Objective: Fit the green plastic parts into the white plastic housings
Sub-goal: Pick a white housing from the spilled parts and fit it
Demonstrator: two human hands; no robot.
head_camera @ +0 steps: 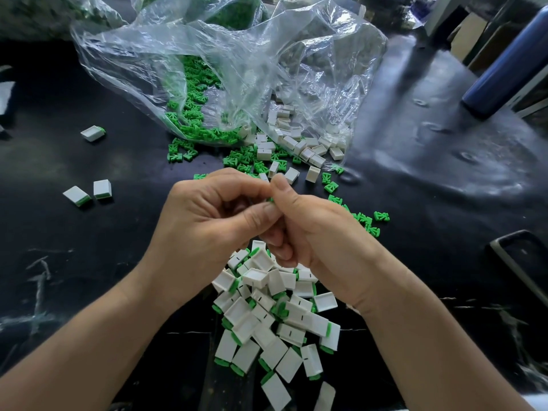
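Tabletop (89,262): black and scuffed; everything is carried on it.
Clear bags (237,69): crumpled at the far centre, with their mouths turned toward the person.
Loose green parts (192,114): spilled from the left bag and scattered toward the hands.
White housings (296,140): spilled from the right bag, mixed with green parts at its mouth.
Bottle (504,63): dark blue, at the far right, well apart from the hands.
Stray fitted pieces (89,192): two are laid together at the left, and a third (93,133) lies farther back.
Fitted pile (267,321): white housings with green ends, heaped just below the hands; its top edge is covered by the right hand.
Left hand (207,215): fingers are curled inward and the thumb is pressed against the right thumb.
Right hand (320,232): fingers are curled under and the thumb is raised to meet the left.
Green part (270,199): only a sliver is seen, pinched where the two thumbs meet, above the tabletop between the spill and the pile.
Blocked: the rest is hidden by the thumbs and curled fingers, so it cannot be told whether a housing is held too.
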